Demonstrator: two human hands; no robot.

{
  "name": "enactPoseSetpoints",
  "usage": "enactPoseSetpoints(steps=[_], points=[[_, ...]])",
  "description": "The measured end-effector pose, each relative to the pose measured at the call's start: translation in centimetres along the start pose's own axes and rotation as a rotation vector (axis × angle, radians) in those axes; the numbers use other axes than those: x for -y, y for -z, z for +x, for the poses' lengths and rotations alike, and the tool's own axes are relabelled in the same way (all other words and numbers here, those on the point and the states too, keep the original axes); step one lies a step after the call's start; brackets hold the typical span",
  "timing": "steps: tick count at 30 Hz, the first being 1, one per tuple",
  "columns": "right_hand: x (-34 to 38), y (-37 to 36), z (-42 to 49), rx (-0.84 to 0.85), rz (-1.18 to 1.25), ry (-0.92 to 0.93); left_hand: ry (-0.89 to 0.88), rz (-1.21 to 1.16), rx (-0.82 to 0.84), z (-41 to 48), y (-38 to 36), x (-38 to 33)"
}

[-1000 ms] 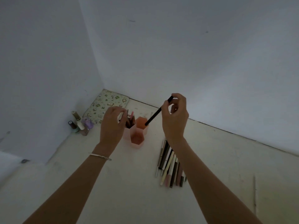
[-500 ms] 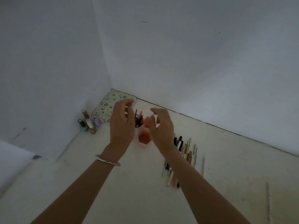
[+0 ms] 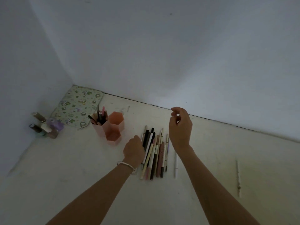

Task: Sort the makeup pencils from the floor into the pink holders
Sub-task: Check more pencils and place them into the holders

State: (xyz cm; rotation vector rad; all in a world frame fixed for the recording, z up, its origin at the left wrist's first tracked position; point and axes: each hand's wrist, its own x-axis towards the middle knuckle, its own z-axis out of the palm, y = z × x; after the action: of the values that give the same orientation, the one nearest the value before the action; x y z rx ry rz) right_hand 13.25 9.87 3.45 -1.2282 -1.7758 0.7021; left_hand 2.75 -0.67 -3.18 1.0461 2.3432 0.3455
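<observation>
One more drop done: right hand is now hovering empty, fingers loose; left hand is reaching into centre-frame pencil pile, grip hidden; pink holders are filling.

Home room corner: bare walls, floor, nail-polish bottles.

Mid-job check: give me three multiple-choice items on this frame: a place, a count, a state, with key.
1. The pencil pile lies where from the pink holders?
A) to their left
B) to their right
C) behind them

2. How many holders contain pencils?
A) one
B) two
C) three

3. The grip of the right hand is:
A) round a black pencil
B) empty, held up
C) round a holder

Key:
1 B, the pile lies right of the holders.
2 A, only the leftmost holder is filled.
3 B, its loosely curled fingers hold nothing.
</observation>
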Motion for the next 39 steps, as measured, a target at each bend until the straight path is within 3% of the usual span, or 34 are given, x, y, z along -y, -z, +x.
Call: enactPoseSetpoints(steps=[5,12,16,19,22,26,29,33,36,39], points=[[-1.0,-0.7,-0.7,0.054,-0.002,-0.019,0.059,-0.018,-0.002,0.4,-0.3,0.0],[-0.8,-2.4,-0.4,0.107,0.015,0.008,-0.09,0.165,-0.025,0.4,1.0,0.5],[-0.2,-3.5,-0.2,0.175,-0.001,-0.011,-0.094,-0.164,-0.227,0.5,5.6,-0.1],[0.1,-5.3,-1.0,0.422,-0.208,-0.061,-0.13,-0.276,-0.477,0.6,10.4,-0.3],[0.1,-7.7,-2.9,0.683,-0.494,-0.077,-0.203,-0.416,-0.563,0.0,13.0,-0.4],[0.3,-10.2,-5.3,0.761,-0.725,0.037,-0.191,-0.507,-0.518,-0.8,13.1,-0.1],[0.2,-11.2,-6.4,0.781,-0.761,0.098,-0.204,-0.546,-0.517,-1.0,12.6,0.4],[1.0,-10.8,-5.1,0.663,-0.468,-0.095,-0.184,-0.649,-0.62,-0.9,14.1,1.6],[2.7,-8.9,-1.8,0.396,-0.147,-0.216,-0.188,-0.747,-0.784,-0.2,17.2,4.5],[5.1,-7.0,1.1,0.145,0.087,-0.172,-0.232,-0.708,-0.841,0.6,18.4,7.4]])
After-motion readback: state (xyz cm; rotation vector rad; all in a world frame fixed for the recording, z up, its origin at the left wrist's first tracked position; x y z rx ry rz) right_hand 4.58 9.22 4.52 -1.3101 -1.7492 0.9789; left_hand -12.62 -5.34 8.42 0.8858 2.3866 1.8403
